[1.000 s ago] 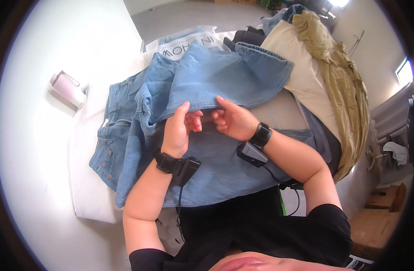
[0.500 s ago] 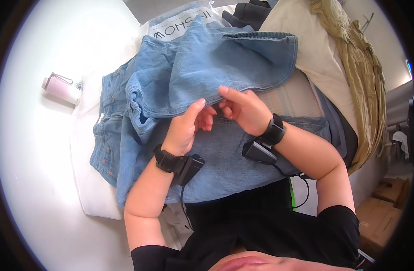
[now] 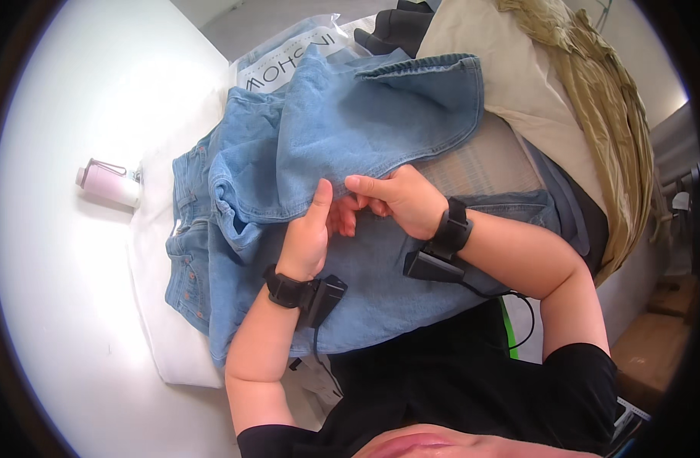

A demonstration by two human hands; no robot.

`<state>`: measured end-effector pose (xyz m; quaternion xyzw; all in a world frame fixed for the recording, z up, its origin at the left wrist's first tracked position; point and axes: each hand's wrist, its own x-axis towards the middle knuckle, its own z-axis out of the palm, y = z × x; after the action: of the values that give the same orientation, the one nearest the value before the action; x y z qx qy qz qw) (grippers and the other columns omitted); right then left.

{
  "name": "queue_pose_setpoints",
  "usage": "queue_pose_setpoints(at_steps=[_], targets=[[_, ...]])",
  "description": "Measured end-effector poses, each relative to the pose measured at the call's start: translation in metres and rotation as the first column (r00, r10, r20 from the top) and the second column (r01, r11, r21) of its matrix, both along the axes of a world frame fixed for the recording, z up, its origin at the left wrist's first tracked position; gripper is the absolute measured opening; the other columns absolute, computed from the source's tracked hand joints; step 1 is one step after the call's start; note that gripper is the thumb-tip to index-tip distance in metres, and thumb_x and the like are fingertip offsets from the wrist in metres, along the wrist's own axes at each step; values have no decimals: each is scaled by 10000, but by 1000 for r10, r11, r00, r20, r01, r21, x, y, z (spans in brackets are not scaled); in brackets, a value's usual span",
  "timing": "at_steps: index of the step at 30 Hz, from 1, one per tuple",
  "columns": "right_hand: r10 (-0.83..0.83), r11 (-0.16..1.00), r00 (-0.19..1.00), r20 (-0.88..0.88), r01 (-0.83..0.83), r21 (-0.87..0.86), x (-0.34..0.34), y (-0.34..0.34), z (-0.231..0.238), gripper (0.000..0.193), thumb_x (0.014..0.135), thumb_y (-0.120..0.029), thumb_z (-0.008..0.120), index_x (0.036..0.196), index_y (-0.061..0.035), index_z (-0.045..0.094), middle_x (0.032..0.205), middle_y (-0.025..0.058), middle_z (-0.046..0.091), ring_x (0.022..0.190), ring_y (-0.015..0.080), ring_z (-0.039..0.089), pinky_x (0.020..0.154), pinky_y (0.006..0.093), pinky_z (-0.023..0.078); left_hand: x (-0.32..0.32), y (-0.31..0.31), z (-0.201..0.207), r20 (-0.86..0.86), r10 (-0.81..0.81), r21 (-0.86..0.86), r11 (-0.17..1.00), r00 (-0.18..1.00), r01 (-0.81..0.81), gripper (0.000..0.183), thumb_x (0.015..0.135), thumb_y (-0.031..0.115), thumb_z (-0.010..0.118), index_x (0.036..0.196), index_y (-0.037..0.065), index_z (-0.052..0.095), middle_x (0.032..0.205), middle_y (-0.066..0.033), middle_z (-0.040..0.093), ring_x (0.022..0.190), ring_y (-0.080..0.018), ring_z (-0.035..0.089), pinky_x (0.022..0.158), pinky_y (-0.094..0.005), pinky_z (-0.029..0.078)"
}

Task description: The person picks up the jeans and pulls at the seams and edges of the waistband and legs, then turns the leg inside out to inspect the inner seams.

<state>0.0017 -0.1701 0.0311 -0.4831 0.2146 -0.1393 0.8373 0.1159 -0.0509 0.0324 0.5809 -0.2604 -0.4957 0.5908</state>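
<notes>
Your left hand [image 3: 308,233] and right hand [image 3: 400,200], each with a black wrist strap, meet over the light-blue denim garment [image 3: 350,145]. Both hands are in a clenched grip on a fold of its fabric, thumbs on top, fingers touching. The denim lies spread on a white pad [image 3: 163,320] on the white desk [image 3: 52,320]. Left of it, well apart, lies a pink bottle [image 3: 108,185]. Beyond the denim are a printed clear bag [image 3: 289,57] and a heap of beige and olive clothes [image 3: 564,84].
</notes>
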Motion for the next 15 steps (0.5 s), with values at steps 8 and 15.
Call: queue_pose_setpoints(at_steps=[8,15], targets=[[-2,999,999,39,0,37,2,-2,-7,306,790,-322,615,696,-32,593,589,21,531,514,88,431,500,213,340,1,1,-2,-44,29,-66,997,999,-32,516,897,454,373,774,0,583,665,-48,535,606,-123,479,588,-241,385],[-111,929,983,146,50,367,4,-6,-7,327,840,-356,533,829,-31,570,767,34,570,601,116,490,550,233,378,5,4,-2,-56,257,-254,931,965,-263,455,894,363,419,689,-11,577,586,-79,535,525,-141,483,517,-245,383]])
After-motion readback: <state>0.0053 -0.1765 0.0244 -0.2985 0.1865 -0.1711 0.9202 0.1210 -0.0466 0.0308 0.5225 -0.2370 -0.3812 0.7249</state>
